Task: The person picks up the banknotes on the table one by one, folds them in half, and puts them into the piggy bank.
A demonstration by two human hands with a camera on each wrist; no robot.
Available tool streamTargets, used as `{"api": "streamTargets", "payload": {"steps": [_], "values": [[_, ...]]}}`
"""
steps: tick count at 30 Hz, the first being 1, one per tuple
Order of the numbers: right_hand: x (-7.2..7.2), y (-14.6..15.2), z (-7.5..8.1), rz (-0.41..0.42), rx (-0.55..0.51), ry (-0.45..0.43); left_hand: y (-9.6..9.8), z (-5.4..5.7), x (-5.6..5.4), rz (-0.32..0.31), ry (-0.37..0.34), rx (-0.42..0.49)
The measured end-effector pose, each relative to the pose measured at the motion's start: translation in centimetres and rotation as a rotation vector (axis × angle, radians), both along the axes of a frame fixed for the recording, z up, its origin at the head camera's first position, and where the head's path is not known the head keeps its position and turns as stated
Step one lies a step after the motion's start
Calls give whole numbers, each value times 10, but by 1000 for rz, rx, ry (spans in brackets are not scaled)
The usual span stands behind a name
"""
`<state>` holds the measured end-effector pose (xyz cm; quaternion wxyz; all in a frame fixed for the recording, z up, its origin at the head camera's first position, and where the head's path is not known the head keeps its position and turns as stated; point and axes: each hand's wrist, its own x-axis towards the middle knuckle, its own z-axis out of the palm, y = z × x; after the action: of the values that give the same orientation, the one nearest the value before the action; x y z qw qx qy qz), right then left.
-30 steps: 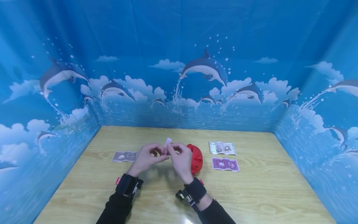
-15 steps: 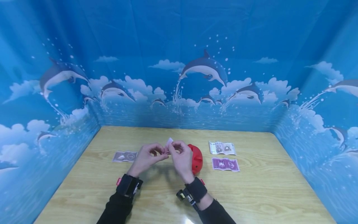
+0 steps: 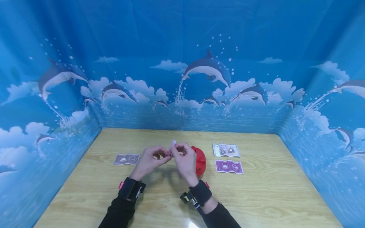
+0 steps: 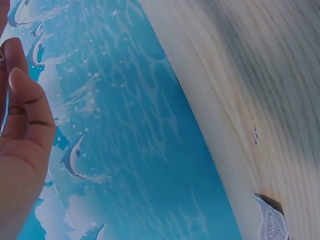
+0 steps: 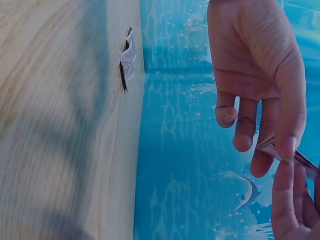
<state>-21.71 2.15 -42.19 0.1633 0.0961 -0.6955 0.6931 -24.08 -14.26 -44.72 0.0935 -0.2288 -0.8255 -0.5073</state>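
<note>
Paper (image 5: pixel 268 144) pinched by left hand (image 3: pixel 150 161) and right hand (image 3: pixel 184 162), table edge (image 3: pixel 194 132) beyond.

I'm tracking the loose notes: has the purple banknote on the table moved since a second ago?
No: the purple banknote lies in the same spot, judged against the table's back edge.

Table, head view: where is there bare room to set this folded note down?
Right of the purple note and pale note, out to the curtain; also near left, between the grey note, left sleeve and the left edge of the table. Crowded: the middle, with the left hand, right hand, folded note and red object.
</note>
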Motion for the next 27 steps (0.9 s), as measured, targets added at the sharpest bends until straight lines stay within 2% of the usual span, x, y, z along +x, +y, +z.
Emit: {"api": "streamTargets", "payload": {"steps": [5,12,18,27], "values": [[-11,3,-15,-7,1,-10,2,-1,-1,-13,11,7],[8,12,16,10,41,-9,8,-2,1,-33,10,25],[7,18,17,5,46,18,15,-1,1,-9,8,31],[1,25,19,-2,17,30,23,4,-2,20,-43,75]]}}
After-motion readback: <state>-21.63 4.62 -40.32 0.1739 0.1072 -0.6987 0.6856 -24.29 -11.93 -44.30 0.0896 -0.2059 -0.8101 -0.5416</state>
